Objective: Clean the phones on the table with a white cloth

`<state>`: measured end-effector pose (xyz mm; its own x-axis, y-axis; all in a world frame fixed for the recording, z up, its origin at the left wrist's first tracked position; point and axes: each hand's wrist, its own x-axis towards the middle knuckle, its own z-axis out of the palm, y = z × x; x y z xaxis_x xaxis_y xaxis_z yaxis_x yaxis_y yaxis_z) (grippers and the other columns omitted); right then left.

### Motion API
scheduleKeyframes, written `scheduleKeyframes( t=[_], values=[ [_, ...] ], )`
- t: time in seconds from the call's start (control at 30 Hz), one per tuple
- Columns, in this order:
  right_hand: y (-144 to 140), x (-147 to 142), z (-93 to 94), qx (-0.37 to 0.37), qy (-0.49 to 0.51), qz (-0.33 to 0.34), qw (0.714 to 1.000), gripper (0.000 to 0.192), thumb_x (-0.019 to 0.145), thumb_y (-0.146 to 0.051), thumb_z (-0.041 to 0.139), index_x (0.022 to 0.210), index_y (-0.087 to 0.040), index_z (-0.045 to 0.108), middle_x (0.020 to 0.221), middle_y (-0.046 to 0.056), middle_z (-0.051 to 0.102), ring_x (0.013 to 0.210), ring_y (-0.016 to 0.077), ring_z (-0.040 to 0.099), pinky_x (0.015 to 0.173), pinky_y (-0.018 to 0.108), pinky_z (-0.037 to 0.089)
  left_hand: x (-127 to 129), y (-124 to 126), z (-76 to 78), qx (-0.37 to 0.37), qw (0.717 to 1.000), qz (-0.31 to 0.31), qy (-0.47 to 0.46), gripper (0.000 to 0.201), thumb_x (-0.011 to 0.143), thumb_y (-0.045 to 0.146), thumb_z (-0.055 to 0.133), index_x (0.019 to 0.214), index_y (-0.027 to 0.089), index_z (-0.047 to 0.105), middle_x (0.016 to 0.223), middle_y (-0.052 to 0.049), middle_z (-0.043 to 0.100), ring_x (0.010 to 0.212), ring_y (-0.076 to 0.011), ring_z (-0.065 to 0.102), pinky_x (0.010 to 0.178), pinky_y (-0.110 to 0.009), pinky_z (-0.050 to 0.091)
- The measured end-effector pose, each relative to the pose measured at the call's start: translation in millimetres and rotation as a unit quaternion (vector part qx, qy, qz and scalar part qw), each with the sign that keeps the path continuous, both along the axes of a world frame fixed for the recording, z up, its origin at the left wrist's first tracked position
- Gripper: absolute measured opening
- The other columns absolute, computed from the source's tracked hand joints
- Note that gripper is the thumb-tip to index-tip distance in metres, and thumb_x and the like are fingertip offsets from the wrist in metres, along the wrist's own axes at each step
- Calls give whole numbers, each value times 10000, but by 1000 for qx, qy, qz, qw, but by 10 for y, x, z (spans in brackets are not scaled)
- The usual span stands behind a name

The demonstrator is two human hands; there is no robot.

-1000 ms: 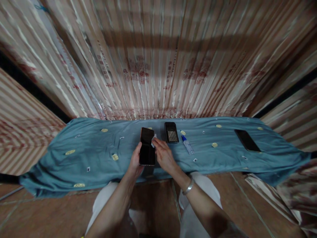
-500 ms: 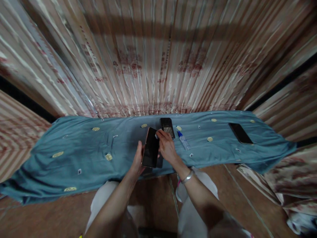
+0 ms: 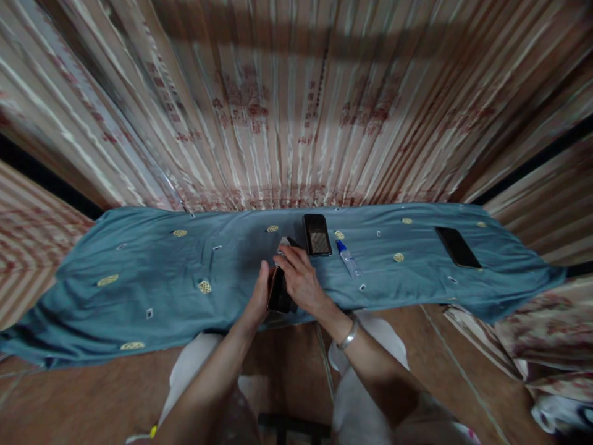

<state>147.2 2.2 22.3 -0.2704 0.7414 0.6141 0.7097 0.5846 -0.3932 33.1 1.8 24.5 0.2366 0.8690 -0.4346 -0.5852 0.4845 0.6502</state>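
My left hand (image 3: 258, 302) grips a black phone (image 3: 278, 295) by its left edge, just above the near edge of a blue-green cloth (image 3: 139, 278). My right hand (image 3: 299, 279) lies across the phone's screen and covers most of it. A small white piece (image 3: 283, 242), perhaps a wipe, shows at its fingertips. A silver bracelet (image 3: 348, 337) is on my right wrist.
A second black phone (image 3: 317, 235) lies on the cloth just beyond my hands. A small clear bottle with a blue cap (image 3: 347, 258) lies to its right. A third phone (image 3: 458, 246) rests far right. A striped curtain (image 3: 296, 105) hangs behind.
My right hand has moved from the phone's top edge onto its screen. The phone has come lower and is now mostly hidden under that hand.
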Motion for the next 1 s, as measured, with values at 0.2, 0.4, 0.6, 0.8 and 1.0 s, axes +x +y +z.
scheduleKeyframes(
  t=[0.2,0.4,0.6,0.8,1.0],
  values=[
    [-149,-136,-59,11,-35,40,998,385,914,-65,392,1236,-129,593,1331,131,553,1239,249,441,1041,433,472,-104,12,-34,17,999,46,-3,511,869,488,540,1147,77,663,1010,-118,727,1093,-234,629,973,-304,460],
    [-187,-179,-97,21,-48,64,997,416,907,-50,395,1283,-128,554,1344,113,547,1248,238,451,1048,402,472,-203,66,-161,39,996,74,28,420,858,458,567,1057,112,697,948,-91,731,1068,-216,634,951,-286,468],
    [-40,-115,-92,43,-54,24,997,367,930,-101,412,1245,-150,593,1332,112,577,1213,246,477,1019,421,465,-286,42,-220,114,982,41,142,320,837,401,596,939,127,728,845,-85,735,1008,-243,641,855,-297,485],
    [156,25,-104,16,-20,-16,1000,392,928,-97,392,1256,-184,589,1353,103,564,1254,242,453,1044,454,418,-230,-44,-163,125,970,-69,199,452,729,538,667,843,105,732,654,-69,696,615,-199,638,543,-267,458],
    [266,102,-104,-26,82,-6,996,481,919,-77,311,1326,-213,529,1348,84,554,1267,207,451,1067,443,415,-172,-76,-67,87,984,-81,133,577,574,546,784,949,115,712,687,-67,710,569,-192,656,518,-263,494]
  ],
)
